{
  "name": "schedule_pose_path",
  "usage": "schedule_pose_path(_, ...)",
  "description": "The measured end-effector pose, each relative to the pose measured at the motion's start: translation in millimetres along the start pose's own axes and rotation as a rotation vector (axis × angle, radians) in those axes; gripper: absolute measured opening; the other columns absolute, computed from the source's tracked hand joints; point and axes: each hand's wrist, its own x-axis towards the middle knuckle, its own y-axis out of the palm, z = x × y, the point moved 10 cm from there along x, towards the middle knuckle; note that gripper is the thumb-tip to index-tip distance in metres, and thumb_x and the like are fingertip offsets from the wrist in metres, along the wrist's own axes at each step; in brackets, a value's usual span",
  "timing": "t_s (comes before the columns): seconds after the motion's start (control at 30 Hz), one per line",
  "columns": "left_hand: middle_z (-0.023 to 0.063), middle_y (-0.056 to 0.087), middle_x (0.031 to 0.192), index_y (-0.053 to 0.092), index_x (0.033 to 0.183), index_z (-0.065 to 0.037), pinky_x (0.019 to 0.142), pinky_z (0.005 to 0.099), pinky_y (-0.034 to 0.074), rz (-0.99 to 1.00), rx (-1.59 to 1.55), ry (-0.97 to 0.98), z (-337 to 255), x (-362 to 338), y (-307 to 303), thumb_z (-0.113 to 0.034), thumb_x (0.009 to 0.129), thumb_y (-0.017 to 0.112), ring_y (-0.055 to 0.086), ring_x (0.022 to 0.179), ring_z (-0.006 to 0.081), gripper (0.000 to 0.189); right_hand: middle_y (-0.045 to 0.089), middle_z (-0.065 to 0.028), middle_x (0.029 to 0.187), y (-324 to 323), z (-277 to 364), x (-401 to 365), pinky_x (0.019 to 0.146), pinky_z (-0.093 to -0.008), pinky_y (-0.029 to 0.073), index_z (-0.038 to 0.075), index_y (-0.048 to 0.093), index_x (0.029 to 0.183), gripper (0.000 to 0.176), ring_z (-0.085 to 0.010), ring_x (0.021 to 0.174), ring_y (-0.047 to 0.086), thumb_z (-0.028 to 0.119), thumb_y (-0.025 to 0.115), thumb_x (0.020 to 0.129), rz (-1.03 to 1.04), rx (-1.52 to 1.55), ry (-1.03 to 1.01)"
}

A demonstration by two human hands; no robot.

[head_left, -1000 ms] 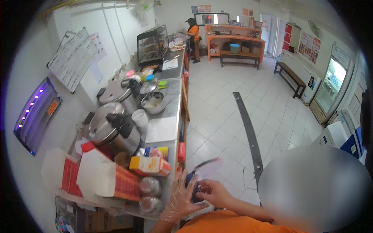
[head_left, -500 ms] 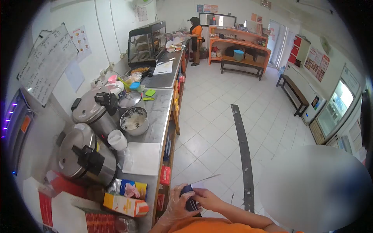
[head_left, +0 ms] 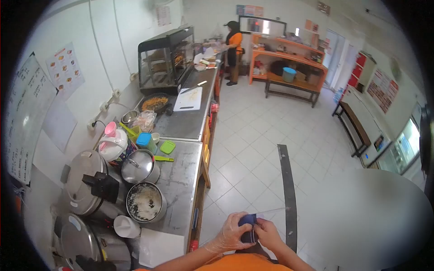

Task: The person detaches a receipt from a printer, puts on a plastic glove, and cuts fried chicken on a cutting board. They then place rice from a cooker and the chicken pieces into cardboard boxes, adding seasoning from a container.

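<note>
In front of my orange shirt, a small dark blue bundle with thin white stripes is held between both hands; its kind is not clear to me. My left hand, in a clear plastic glove, wraps round its left side. The bare fingers of my right hand are closed at its right edge. A thin pale strip sticks out rightward from the top of the bundle.
Left of me runs a steel counter with a rice pot, a lidded pot, large cookers and a white cutting board. A co-worker stands at the far end. A dark strip crosses the tiled floor.
The view has turned left and moved forward along the counter. Both hands still hold the dark blue bundle, now lower and further right in view. The pale strip looks fainter.
</note>
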Motion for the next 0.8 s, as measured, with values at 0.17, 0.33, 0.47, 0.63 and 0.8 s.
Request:
schedule_pose_path(0.17, 0.0281, 0.043, 0.146, 0.052, 0.139, -0.02, 0.111, 0.0607, 0.036, 0.07, -0.004, 0.007, 80, 121, 6, -0.042, 0.07, 0.09, 0.041, 0.134, 0.0507, 0.081, 0.07, -0.0121, 0.083, -70, 29, 130, 0.061, -0.0302, 0.053, -0.005, 0.063, 0.117, 0.024, -0.0136, 0.07, 0.066, 0.007, 0.058, 0.097, 0.037, 0.088, 0.013)
schedule_pose_path(0.33, 0.0225, 0.046, 0.146, 0.048, 0.142, -0.005, 0.113, 0.0565, 0.036, 0.028, 0.14, -0.141, 161, 235, -26, -0.042, 0.069, 0.087, 0.041, 0.137, 0.0461, 0.091, 0.071, -0.0113, 0.086, -92, 66, 281, 0.063, -0.0319, 0.053, -0.007, 0.064, 0.108, 0.021, -0.0149, 0.073, 0.067, 0.01, 0.061, 0.096, 0.189, -0.059, -0.069)
schedule_pose_path(0.47, 0.0217, 0.051, 0.135, 0.049, 0.137, -0.006, 0.109, 0.0519, 0.042, -0.138, 0.199, -0.218, 241, 292, -73, -0.03, 0.066, 0.087, 0.048, 0.127, 0.0443, 0.084, 0.071, -0.0093, 0.085, -83, 118, 401, 0.061, -0.0322, 0.052, -0.004, 0.067, 0.106, 0.018, -0.014, 0.071, 0.065, 0.009, 0.061, 0.095, 0.279, -0.197, -0.19)
schedule_pose_path(0.63, 0.025, 0.051, 0.133, 0.05, 0.129, -0.008, 0.108, 0.0538, 0.041, -0.35, 0.207, -0.28, 355, 331, -113, -0.039, 0.064, 0.095, 0.048, 0.125, 0.0451, 0.085, 0.069, -0.0108, 0.082, -45, 139, 549, 0.062, -0.0349, 0.051, -0.001, 0.068, 0.11, 0.019, -0.016, 0.068, 0.063, 0.005, 0.061, 0.093, 0.539, -0.229, -0.3)
schedule_pose_path(0.8, 0.0249, 0.05, 0.135, 0.055, 0.114, -0.011, 0.107, 0.0531, 0.041, -0.318, 0.216, -0.452, 468, 397, -167, -0.041, 0.064, 0.096, 0.049, 0.126, 0.0442, 0.071, 0.069, -0.0065, 0.084, -31, 181, 697, 0.06, -0.0317, 0.052, -0.001, 0.066, 0.109, 0.015, -0.0127, 0.069, 0.063, 0.006, 0.06, 0.097, 0.647, -0.359, -0.29)
